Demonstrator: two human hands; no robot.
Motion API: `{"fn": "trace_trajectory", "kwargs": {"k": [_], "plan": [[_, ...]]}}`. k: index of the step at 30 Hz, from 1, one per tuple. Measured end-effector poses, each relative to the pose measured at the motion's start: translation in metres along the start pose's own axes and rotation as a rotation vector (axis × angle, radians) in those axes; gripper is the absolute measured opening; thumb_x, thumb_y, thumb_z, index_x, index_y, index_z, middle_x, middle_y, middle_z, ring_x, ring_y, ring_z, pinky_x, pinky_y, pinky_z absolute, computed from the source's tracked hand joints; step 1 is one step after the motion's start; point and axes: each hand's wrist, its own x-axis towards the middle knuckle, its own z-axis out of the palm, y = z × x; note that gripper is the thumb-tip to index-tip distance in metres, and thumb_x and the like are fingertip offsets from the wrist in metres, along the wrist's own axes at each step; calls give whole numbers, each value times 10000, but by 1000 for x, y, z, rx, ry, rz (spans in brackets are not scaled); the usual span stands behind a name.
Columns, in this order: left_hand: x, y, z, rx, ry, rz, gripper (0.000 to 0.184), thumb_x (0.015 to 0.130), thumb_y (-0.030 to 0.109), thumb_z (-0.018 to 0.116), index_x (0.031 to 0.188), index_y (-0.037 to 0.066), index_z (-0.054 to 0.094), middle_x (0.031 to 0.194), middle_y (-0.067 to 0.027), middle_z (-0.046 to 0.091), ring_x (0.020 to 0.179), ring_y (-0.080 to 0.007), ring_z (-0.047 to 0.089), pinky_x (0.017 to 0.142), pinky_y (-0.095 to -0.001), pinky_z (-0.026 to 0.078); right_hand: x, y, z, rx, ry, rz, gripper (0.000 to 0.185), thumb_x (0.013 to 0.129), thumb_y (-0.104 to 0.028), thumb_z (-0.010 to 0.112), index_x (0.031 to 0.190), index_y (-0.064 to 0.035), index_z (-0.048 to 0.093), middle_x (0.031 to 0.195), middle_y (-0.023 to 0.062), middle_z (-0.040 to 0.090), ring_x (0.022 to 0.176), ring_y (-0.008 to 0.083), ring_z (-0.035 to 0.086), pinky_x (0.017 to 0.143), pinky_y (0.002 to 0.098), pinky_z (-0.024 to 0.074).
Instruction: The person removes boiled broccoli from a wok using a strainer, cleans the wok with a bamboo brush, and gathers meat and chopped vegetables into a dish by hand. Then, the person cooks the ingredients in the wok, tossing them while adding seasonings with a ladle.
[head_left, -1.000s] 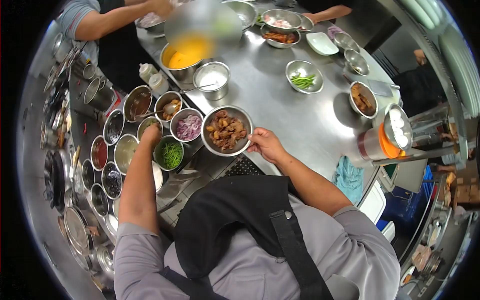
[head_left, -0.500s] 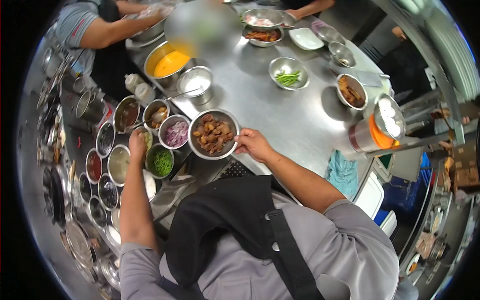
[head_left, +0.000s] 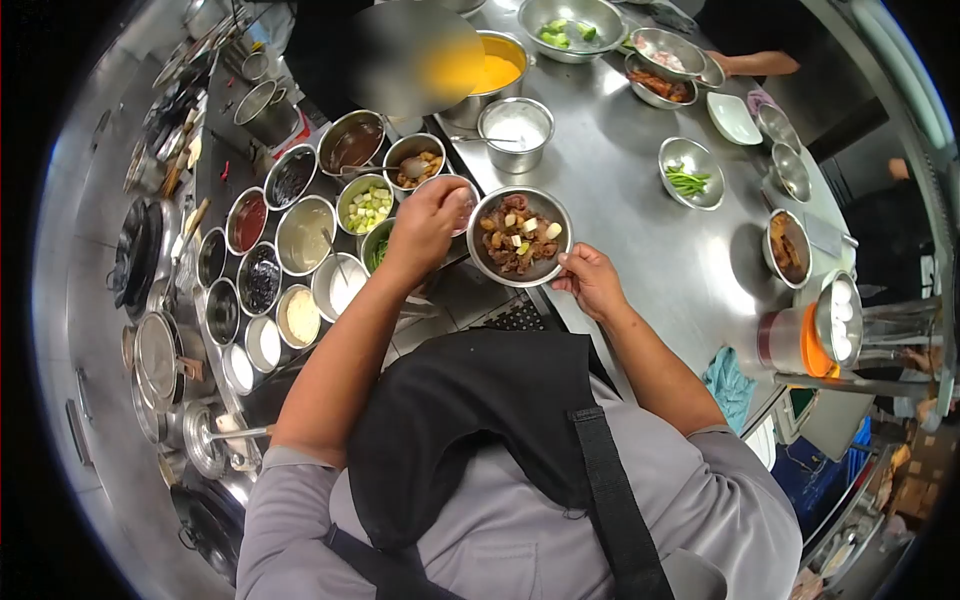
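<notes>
My right hand (head_left: 593, 282) grips the rim of a steel bowl (head_left: 480, 258) near the counter's edge. Brown meat pieces (head_left: 505, 246) lie in it, topped with several pale chopped scallion pieces (head_left: 530, 226). At the bowl's left, my left hand (head_left: 428, 228) is over a container of sliced red onion (head_left: 464, 206), fingers curled downward and closed. Whatever is between those fingers is hidden. Beside that hand stand a container of chopped scallion (head_left: 366, 206) and one of green herbs (head_left: 377, 245), partly covered by my wrist.
Several sauce and ingredient containers, one with pale liquid (head_left: 306, 234), fill the left side. A pot of white powder (head_left: 516, 130) and a bowl of green beans (head_left: 689, 185) stand on the steel counter (head_left: 620, 210). Another person's arm (head_left: 757, 64) reaches in at the top right.
My left hand has moved from the scallion container to the red onion. Scallion pieces now lie on the meat in the bowl. The camera view has swung, shifting the counter rightward.
</notes>
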Motion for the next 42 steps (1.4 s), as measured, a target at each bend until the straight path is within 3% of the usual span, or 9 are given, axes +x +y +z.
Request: {"fn": "trace_trajectory", "kwargs": {"k": [8,18,23,27,30,32,35,41,42], "plan": [[-144,-77,-46,-4,-170,-645,180,982,209,650,1010,33,676,806,-24,689,706,-103,647,644,-260,520,-8,7,7,-210,94,-113,104,949,-114,650,895,-31,618,802,34,625,699,117,609,642,266,533],[-239,-38,-128,-491,100,-460,258,1046,227,560,1213,31,574,1043,-93,693,880,-170,698,749,-305,599,-21,28,187,-279,-435,64,121,958,-47,586,837,-52,585,774,49,647,670,124,611,623,261,497],[-349,-28,-194,-774,711,-403,103,1006,137,566,1076,62,578,860,-43,673,665,-132,668,495,-248,520,-39,85,310,-480,-949,-71,133,974,-91,589,871,-7,598,981,101,651,835,164,642,704,279,524],[-478,-17,-243,-830,1097,-218,62,975,134,593,956,80,568,757,-64,657,539,-150,636,408,-231,436,-88,156,419,-464,-1185,246,185,1001,-164,590,962,7,649,1072,124,657,901,182,642,768,307,528],[-580,2,-287,-790,1435,-73,70,959,102,608,914,60,575,730,-112,683,513,-176,659,379,-223,479,-76,275,466,-1276,-1336,-372,433,902,-219,716,1262,-22,578,1165,199,668,1028,321,666,910,407,518],[-662,-10,-323,-517,1638,-20,41,960,81,604,945,43,599,803,-113,700,536,-165,660,445,-249,531,-80,331,490,-1457,-1363,-624,525,870,-223,742,1318,-38,542,1189,226,662,1068,387,657,944,443,507],[-762,15,-385,-18,1942,-99,134,978,118,615,872,38,595,758,-68,663,536,-140,624,496,-270,512,-86,388,525,-1546,-1299,-321,682,824,-227,772,1409,-77,454,1224,267,641,1150,457,610,970,486,489],[-888,-50,-515,1367,1521,-728,137,931,121,619,883,1,575,1042,-190,585,897,-401,689,764,-513,523,-116,363,574,-1469,-1158,-329,525,826,-73,634,1340,-81,532,1037,269,679,1017,446,655,879,481,507],[-885,-46,-521,1240,1534,-807,116,929,120,596,939,5,603,1145,-222,602,1042,-465,622,868,-548,499,-127,351,575,-1468,-1144,-333,525,826,-73,634,1340,-81,532,1037,269,679,1017,446,655,879,481,507]]}}
